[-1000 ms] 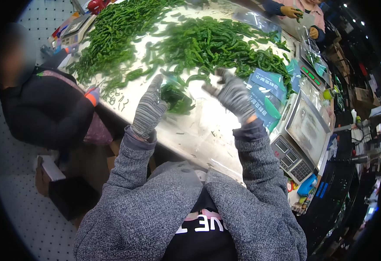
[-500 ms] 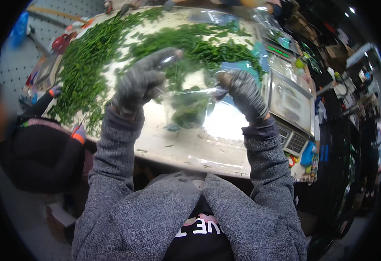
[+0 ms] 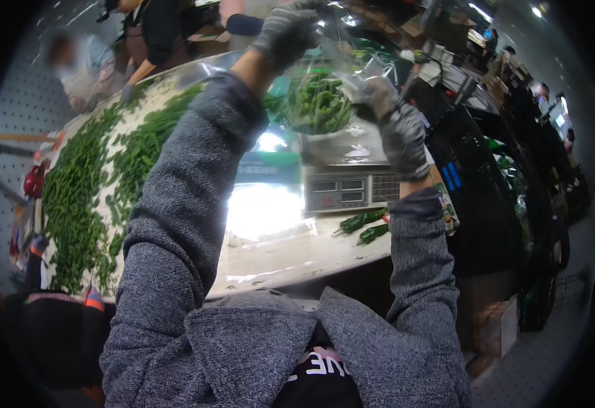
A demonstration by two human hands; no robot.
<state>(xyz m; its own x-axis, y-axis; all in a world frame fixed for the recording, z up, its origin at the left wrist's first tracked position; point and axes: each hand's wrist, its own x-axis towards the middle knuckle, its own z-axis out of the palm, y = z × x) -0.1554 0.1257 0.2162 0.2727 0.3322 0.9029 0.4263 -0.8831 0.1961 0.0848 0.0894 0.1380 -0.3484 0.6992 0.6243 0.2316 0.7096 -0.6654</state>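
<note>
A clear plastic bag (image 3: 319, 107) with green peppers in it hangs over the scale (image 3: 338, 193), or rests on its pan; I cannot tell which. My left hand (image 3: 289, 35), in a grey striped glove, is closed on the bag's upper left edge. On the other side, my right hand (image 3: 399, 129), gloved alike, grips the bag's right edge, its fingertips a little blurred. Two loose green peppers (image 3: 372, 234) lie on the table in front of the scale.
Heaps of green peppers (image 3: 76, 197) spread over the left of the white table (image 3: 291, 262). Flat plastic bags (image 3: 267, 183) lie left of the scale. Black crates (image 3: 471, 156) stand at the right. Co-workers stand at the far edge; another's gloved hand (image 3: 93, 299) is at the lower left.
The view has turned to the right. Both my hands have carried the bag away from the pepper heap, up and over to the scale.
</note>
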